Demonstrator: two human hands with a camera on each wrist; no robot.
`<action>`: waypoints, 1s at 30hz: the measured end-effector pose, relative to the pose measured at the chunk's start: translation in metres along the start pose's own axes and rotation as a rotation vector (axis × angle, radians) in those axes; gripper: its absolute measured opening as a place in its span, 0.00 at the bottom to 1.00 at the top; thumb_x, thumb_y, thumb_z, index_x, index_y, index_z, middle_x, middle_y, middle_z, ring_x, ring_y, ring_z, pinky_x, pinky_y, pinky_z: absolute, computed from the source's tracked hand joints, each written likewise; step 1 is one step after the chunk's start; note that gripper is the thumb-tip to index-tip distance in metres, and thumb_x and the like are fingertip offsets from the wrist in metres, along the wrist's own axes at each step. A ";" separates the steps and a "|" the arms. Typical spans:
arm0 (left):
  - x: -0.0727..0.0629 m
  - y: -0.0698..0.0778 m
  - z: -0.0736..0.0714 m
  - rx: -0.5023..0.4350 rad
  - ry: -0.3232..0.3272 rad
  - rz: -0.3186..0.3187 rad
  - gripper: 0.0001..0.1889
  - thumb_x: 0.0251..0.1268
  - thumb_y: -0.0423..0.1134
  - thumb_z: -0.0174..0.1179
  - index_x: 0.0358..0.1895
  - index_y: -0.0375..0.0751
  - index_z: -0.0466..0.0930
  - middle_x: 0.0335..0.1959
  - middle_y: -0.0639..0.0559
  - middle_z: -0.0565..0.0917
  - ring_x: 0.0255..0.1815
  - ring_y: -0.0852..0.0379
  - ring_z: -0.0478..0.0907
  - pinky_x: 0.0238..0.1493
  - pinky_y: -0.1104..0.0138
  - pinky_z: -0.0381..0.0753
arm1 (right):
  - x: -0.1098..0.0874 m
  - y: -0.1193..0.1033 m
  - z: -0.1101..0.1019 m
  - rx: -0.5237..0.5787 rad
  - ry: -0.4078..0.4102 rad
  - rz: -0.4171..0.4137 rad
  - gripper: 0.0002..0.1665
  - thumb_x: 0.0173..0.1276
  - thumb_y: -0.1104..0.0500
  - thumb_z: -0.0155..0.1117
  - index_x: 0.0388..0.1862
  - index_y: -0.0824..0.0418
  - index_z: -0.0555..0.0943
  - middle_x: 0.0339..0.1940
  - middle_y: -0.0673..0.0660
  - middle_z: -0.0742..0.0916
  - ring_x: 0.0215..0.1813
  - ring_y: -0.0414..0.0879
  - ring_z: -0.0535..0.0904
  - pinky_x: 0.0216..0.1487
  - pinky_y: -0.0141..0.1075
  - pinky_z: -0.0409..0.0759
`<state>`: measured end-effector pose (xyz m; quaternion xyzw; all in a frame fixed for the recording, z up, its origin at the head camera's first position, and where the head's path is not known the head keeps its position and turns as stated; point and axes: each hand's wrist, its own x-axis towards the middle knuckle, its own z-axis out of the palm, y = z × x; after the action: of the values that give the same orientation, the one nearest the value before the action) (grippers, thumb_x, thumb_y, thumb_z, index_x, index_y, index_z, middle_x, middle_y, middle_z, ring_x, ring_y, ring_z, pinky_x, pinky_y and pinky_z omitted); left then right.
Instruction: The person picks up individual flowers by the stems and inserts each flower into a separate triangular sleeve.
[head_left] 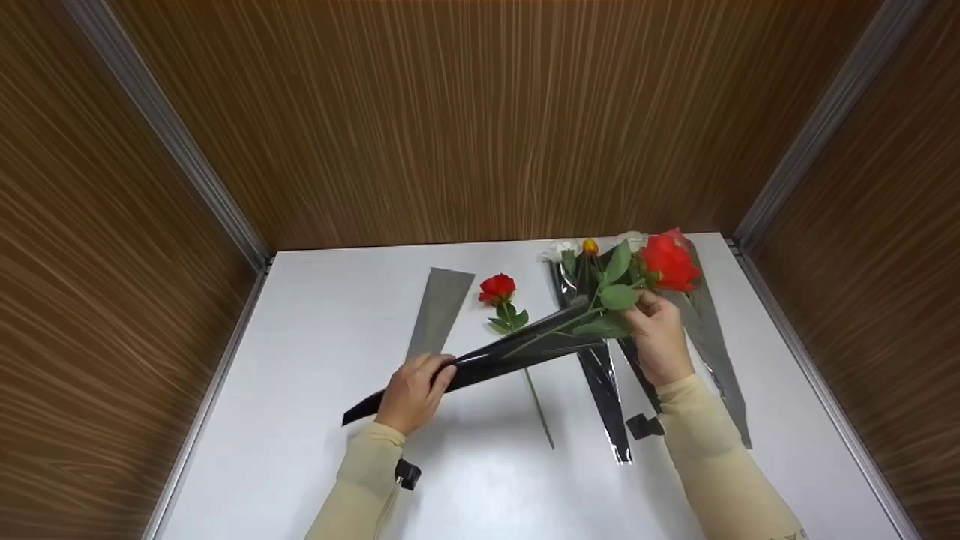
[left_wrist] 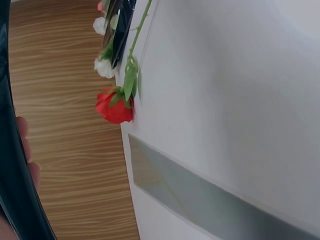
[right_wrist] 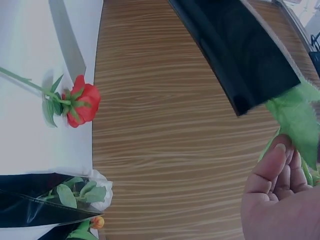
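Note:
My left hand grips the narrow lower part of a long black flower sleeve, which slants up to the right above the table. A large red rose with green leaves has its stem running into the sleeve's wide mouth. Just below the bloom, my right hand pinches the rose by its stem or leaves; the fingertips are partly hidden. In the right wrist view, green leaves stick out of the sleeve's end beside the thumb. The left wrist view shows the dark sleeve with fingertips behind it.
Another red rose lies on the white table, beside a flat grey sleeve. At right lie black-wrapped flowers, with a white flower and an orange bud, and a grey sleeve. Wood-grain panels enclose the table.

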<state>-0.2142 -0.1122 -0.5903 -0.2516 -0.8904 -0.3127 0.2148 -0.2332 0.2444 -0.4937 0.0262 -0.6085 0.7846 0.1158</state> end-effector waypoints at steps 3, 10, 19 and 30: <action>0.002 0.003 0.002 -0.018 0.008 0.001 0.15 0.74 0.49 0.50 0.49 0.46 0.82 0.38 0.55 0.82 0.42 0.57 0.80 0.45 0.61 0.79 | -0.002 0.000 0.003 -0.025 0.012 0.003 0.12 0.67 0.71 0.59 0.48 0.74 0.75 0.38 0.55 0.86 0.40 0.42 0.82 0.44 0.34 0.80; 0.006 0.008 0.009 -0.041 0.061 0.017 0.14 0.73 0.47 0.52 0.50 0.44 0.82 0.39 0.54 0.82 0.42 0.56 0.80 0.44 0.60 0.79 | -0.004 0.001 0.012 0.003 0.009 -0.016 0.09 0.65 0.72 0.62 0.44 0.71 0.79 0.41 0.55 0.84 0.45 0.44 0.79 0.48 0.35 0.77; 0.007 0.013 0.017 -0.045 0.123 0.018 0.12 0.72 0.45 0.55 0.49 0.43 0.81 0.37 0.53 0.80 0.39 0.55 0.79 0.41 0.60 0.78 | -0.009 0.000 0.018 0.067 -0.012 -0.042 0.11 0.65 0.74 0.58 0.39 0.65 0.84 0.40 0.54 0.86 0.49 0.45 0.78 0.57 0.37 0.71; 0.008 0.020 0.024 -0.109 0.158 0.013 0.12 0.71 0.43 0.56 0.51 0.41 0.79 0.40 0.53 0.80 0.40 0.56 0.79 0.42 0.61 0.78 | -0.015 -0.005 0.019 0.175 -0.110 0.043 0.13 0.70 0.69 0.53 0.52 0.62 0.76 0.47 0.52 0.83 0.50 0.44 0.77 0.59 0.37 0.69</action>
<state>-0.2147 -0.0798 -0.5943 -0.2432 -0.8506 -0.3784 0.2723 -0.2196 0.2257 -0.4866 0.0659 -0.5437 0.8344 0.0625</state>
